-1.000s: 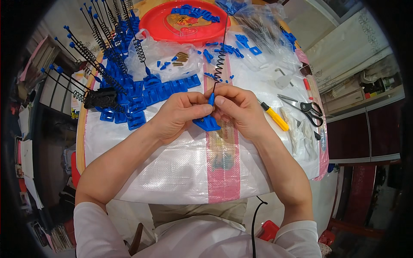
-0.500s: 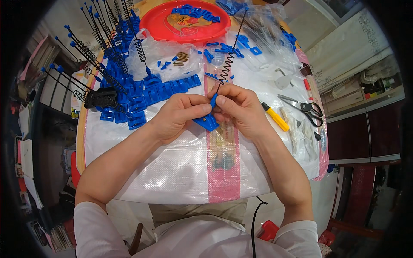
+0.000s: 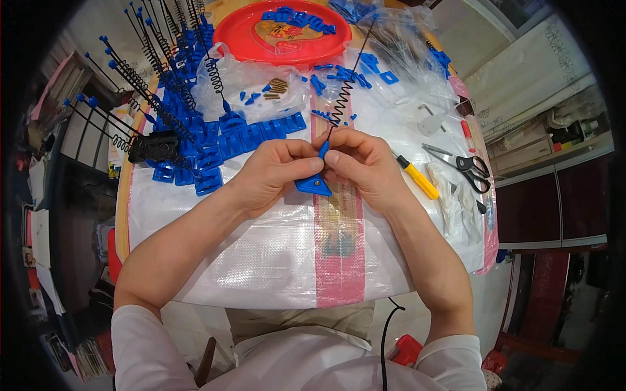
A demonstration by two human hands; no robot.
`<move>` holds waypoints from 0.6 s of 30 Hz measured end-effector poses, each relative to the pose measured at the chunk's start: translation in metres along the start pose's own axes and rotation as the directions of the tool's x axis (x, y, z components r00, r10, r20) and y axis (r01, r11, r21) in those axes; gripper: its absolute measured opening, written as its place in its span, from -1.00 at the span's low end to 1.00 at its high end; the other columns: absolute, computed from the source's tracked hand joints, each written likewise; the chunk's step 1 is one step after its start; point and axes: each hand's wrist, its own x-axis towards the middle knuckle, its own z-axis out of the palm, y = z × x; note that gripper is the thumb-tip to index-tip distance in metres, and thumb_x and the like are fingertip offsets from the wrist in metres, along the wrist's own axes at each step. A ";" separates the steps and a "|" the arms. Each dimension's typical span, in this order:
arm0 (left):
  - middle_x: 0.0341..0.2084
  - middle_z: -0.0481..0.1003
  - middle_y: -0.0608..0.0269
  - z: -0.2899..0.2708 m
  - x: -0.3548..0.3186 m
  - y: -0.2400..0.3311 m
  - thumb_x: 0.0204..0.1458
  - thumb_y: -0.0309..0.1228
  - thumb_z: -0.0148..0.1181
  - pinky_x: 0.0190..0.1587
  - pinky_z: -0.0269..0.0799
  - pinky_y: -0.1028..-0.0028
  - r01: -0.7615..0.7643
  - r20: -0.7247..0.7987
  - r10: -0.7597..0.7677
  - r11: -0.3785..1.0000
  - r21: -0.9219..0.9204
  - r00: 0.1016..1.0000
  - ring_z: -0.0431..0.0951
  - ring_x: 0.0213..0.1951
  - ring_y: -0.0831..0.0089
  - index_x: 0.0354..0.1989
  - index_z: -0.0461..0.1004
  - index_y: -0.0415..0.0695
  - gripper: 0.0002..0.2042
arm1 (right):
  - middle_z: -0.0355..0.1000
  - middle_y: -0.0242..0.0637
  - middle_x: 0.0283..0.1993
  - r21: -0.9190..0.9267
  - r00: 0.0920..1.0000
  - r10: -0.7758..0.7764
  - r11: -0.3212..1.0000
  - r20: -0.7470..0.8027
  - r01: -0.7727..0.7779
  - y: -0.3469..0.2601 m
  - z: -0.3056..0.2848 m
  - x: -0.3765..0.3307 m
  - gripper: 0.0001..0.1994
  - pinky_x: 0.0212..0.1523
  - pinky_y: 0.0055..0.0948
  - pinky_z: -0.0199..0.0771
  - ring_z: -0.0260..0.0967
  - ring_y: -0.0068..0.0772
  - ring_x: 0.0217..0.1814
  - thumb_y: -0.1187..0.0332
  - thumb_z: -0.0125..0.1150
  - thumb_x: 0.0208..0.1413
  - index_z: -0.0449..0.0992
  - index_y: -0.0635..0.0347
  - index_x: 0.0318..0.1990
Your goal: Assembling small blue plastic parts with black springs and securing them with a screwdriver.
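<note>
A blue plastic base (image 3: 312,187) with a small brass-coloured dot sits between my two hands near the middle of the table. From it a narrow blue sleeve (image 3: 324,149) leads to a thin black rod with a zigzag coil spring (image 3: 342,104), slanting away to the upper right. My left hand (image 3: 274,173) pinches the sleeve and base from the left, thumb on top. Against the sleeve's other side, my right hand (image 3: 365,163) closes its thumb and fingers where the black rod enters. Some fingertips are hidden behind the piece.
Several similar blue bases with springs (image 3: 176,124) crowd the left. A red basin (image 3: 225,39) holding blue parts stands at the back, beside plastic bags (image 3: 404,58). Brass pins (image 3: 278,86) lie mid-table. A yellow-handled screwdriver (image 3: 420,181) and black scissors (image 3: 471,167) lie right.
The blue base has turned a little between my fingers, so its brass dot shows more plainly. My thumbs have shifted slightly on the sleeve; both arms stay almost in place.
</note>
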 end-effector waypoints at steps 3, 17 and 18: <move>-0.27 0.58 0.19 -0.001 0.000 -0.001 0.12 -0.47 0.23 -0.05 0.43 0.54 -0.010 -0.009 0.010 1.000 0.015 1.000 0.56 -0.20 0.53 -0.16 0.54 -0.33 -0.81 | 0.47 -0.40 -0.29 -0.002 1.000 0.005 1.000 0.021 -0.004 -0.001 -0.002 0.000 -0.79 -0.30 -0.66 0.42 0.41 -0.69 -0.34 0.41 0.22 0.20 0.52 0.29 -0.06; -0.31 0.60 0.14 0.003 0.001 0.000 0.17 -0.44 0.18 -0.05 0.45 0.50 -0.018 0.008 0.018 0.996 0.090 1.000 0.58 -0.21 0.48 -0.21 0.55 -0.35 -0.81 | 0.45 -0.41 -0.47 0.046 0.999 0.015 0.999 -0.029 -0.013 0.001 -0.002 0.002 -0.82 -0.49 -0.69 0.24 0.28 -0.73 -0.53 0.37 0.13 0.27 0.52 0.31 -0.11; -0.32 0.60 0.15 0.004 0.001 0.000 0.18 -0.43 0.18 -0.06 0.46 0.51 -0.016 -0.001 0.016 0.995 0.095 1.000 0.58 -0.21 0.49 -0.21 0.55 -0.34 -0.81 | 0.46 -0.41 -0.47 0.060 1.000 0.013 0.998 -0.025 -0.012 0.004 -0.004 0.003 -0.82 -0.49 -0.68 0.25 0.31 -0.72 -0.51 0.37 0.14 0.26 0.52 0.31 -0.11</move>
